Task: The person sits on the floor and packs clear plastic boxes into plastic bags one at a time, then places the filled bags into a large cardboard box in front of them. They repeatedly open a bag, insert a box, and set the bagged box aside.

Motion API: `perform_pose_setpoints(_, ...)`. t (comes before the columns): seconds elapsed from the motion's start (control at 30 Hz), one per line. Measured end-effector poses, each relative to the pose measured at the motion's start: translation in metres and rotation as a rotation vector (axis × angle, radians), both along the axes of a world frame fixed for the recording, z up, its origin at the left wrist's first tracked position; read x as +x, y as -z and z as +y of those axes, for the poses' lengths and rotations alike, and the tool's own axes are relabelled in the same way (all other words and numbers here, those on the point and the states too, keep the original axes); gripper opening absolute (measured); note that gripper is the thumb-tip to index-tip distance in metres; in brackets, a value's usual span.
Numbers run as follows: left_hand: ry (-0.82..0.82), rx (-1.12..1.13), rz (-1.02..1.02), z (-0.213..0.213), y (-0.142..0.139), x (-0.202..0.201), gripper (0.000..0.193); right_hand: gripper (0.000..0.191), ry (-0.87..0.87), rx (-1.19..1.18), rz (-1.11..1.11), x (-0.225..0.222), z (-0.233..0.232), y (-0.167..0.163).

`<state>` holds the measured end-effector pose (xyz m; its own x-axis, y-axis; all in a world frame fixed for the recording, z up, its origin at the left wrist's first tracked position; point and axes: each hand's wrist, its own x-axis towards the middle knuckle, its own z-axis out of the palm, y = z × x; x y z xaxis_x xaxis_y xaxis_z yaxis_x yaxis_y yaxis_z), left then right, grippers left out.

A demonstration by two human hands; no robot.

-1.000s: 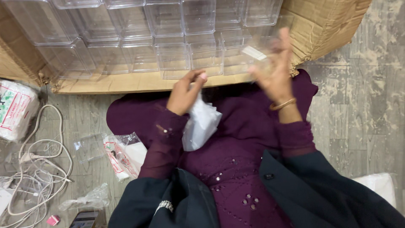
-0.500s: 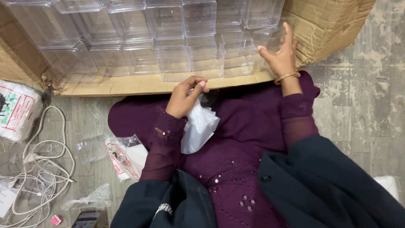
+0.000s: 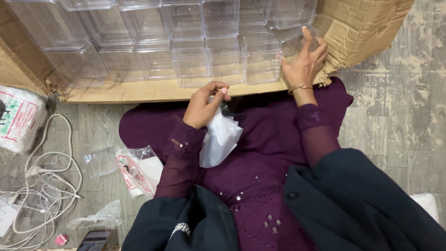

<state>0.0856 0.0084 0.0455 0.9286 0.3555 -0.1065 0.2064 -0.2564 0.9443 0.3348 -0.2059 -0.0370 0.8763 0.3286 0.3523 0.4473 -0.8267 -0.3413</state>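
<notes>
Right hand (image 3: pixel 302 65) grips a clear plastic box (image 3: pixel 297 44) at the cardboard carton's (image 3: pixel 367 28) right end; left hand (image 3: pixel 202 104) pinches a white plastic bag (image 3: pixel 220 139) below the carton.

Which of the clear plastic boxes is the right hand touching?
The clear box at the right end of the stack, beside the cardboard flap. The right hand grips it; the other boxes are untouched.

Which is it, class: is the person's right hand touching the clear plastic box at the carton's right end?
Touching: the head view shows the right hand wrapped around the clear plastic box.
</notes>
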Motion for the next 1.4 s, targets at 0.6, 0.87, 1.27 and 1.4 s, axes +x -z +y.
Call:
perform_pose_setpoints(0.6, 0.058, -0.031, -0.021, -0.004, 0.004, 0.013, 0.030, 0.079, -0.159, 0.352, 0.278, 0.032, -0.011, 0.020)
perform_pose_setpoints(0.87, 0.046, -0.076, 0.048, -0.001, 0.008, 0.011, 0.031, 0.084, -0.186, 0.160, 0.200, 0.034, -0.018, 0.009)
perform_pose_setpoints(1.27, 0.005, -0.178, -0.030, 0.010, 0.016, 0.012, 0.033, 0.040, -0.113, -0.144, 0.266, 0.158, -0.034, -0.021)
perform_pose_setpoints(1.4, 0.014, -0.193, -0.083, 0.009, 0.020, 0.008, 0.033, 0.045, -0.328, -0.529, 0.571, 0.182, 0.008, -0.049)
